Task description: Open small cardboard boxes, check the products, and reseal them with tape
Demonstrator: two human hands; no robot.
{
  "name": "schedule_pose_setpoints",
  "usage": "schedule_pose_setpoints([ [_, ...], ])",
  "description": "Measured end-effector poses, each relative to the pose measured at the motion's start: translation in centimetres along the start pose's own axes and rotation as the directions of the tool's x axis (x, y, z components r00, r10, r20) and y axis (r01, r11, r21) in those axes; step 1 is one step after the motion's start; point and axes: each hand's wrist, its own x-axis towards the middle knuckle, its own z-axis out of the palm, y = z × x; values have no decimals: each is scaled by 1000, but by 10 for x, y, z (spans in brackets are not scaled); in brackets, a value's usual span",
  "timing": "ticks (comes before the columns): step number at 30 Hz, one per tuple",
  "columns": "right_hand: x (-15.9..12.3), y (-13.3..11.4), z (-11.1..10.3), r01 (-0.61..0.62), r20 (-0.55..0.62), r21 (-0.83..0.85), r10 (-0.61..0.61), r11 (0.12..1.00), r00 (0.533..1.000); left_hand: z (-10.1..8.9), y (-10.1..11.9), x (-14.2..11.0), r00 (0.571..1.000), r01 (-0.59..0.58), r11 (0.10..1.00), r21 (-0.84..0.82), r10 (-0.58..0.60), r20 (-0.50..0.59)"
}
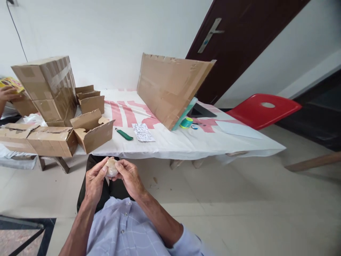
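Note:
Over my lap, both hands grip one small, rounded, beige object (112, 168) with a shiny, whitish lower part; its kind I cannot make out. My left hand (96, 177) pinches it from the left with thumb and fingers. From the right, my right hand (130, 177) presses thumb and fingers against it. Beyond them, on the table, lie a green utility knife (124, 134) and a silver patterned packet (143, 132). Left of the knife is an open cardboard box (93, 131) with raised flaps.
Taped cardboard boxes (50, 89) are stacked at the left. A large cardboard sheet (170, 85) leans over the white-covered table (170, 147), near a green tape roll (186, 123). A red chair (261, 110) stands right. Another person's hand (9, 93) holds a yellow package far left.

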Motion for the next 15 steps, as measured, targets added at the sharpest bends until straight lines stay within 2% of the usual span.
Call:
schedule_pose_setpoints([
  [3,1,1,1,12,-11,-19,-12,1000,1000,2,2,1,998,57,991,-122,-56,14],
  [7,4,0,0,50,-18,-62,-52,997,999,1,2,4,996,88,978,-191,-86,19],
  [15,6,-3,-9,85,-4,-95,-86,992,996,4,-7,10,998,66,992,-112,-68,-9],
])
